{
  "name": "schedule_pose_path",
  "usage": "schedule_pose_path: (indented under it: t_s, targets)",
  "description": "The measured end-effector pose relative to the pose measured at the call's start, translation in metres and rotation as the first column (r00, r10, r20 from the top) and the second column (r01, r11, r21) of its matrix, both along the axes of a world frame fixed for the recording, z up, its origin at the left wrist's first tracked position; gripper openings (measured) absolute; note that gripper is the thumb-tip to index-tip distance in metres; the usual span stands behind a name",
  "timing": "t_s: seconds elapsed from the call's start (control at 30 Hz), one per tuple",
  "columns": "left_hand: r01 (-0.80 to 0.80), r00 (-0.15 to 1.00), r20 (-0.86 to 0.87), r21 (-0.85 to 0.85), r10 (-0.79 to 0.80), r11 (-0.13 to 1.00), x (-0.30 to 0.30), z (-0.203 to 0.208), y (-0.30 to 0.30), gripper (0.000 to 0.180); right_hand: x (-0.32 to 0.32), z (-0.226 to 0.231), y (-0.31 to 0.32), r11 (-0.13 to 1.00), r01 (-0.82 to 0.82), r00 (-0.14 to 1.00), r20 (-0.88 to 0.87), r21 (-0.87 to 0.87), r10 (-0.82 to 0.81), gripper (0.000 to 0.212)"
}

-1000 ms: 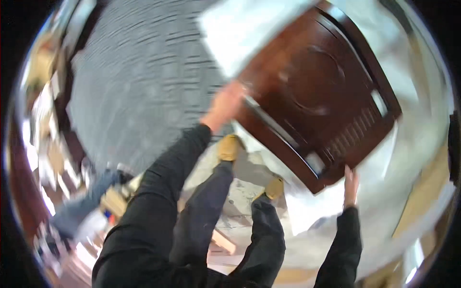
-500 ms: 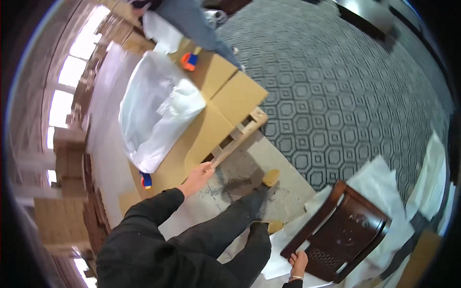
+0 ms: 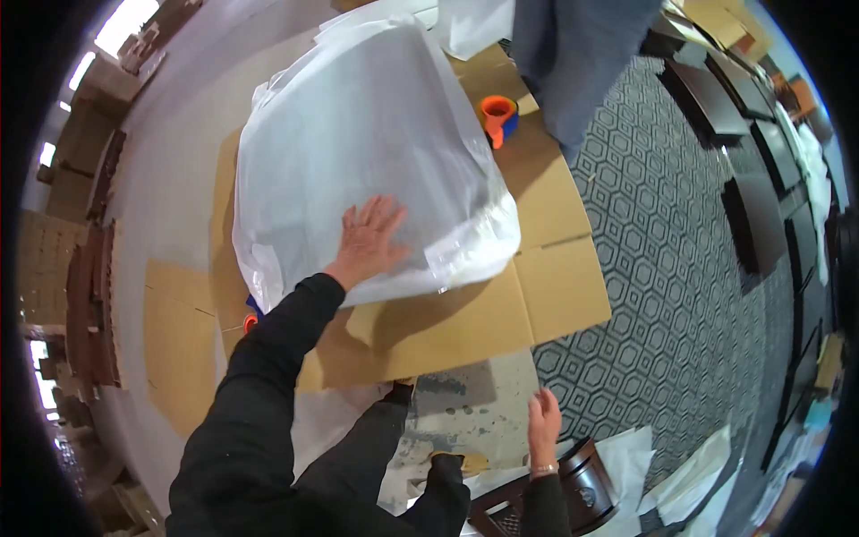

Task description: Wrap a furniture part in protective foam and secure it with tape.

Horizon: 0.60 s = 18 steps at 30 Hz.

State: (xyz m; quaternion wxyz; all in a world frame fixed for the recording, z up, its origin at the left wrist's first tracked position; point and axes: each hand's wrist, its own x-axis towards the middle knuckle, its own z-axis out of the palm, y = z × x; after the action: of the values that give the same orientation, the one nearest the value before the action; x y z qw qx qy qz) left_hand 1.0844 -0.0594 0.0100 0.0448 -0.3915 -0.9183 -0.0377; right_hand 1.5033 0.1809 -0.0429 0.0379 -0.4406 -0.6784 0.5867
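My left hand (image 3: 369, 240) lies with fingers spread on or just over a large flat bundle wrapped in white foam film (image 3: 331, 152). The bundle rests on a brown cardboard sheet (image 3: 447, 331). At my right side, my right hand (image 3: 543, 428) is raised, its fingers stretched out and holding nothing. Below and beside it is a dark brown carved wooden panel (image 3: 592, 483), partly hidden by my right forearm. An orange-and-blue tape dispenser (image 3: 497, 121) stands on the cardboard right of the bundle. Part of another orange-and-blue one (image 3: 251, 320) shows near my left forearm.
Another person's legs (image 3: 573, 63) stand at the bundle's far right corner. White foam sheets (image 3: 693, 474) lie on the patterned carpet (image 3: 635, 268) at right. Dark wooden panels (image 3: 756, 224) lie along the far right. Cardboard stacks (image 3: 54, 259) stand on the left.
My left hand has moved from the pallet and cardboard edge onto the wrapped bundle. My right hand has let go of the wooden panel and lifted. The view has swung toward the bundle.
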Motion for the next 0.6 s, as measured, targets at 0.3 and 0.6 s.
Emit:
schedule_pose_path:
  t_s: [0.3,0.6]
  targets:
    - [-0.021,0.991,0.134,0.082,0.010,0.996,-0.024,-0.039,-0.004,0.074,-0.393,0.077,-0.029,0.615,-0.388,0.727,-0.182,0.687,0.662,0.038]
    - [0.015,0.975,0.214,0.176,-0.054,0.984,-0.084,0.023,0.009,0.075,-0.551,0.004,-0.024,0.279,-0.550,0.697,0.250,0.787,0.672,0.039]
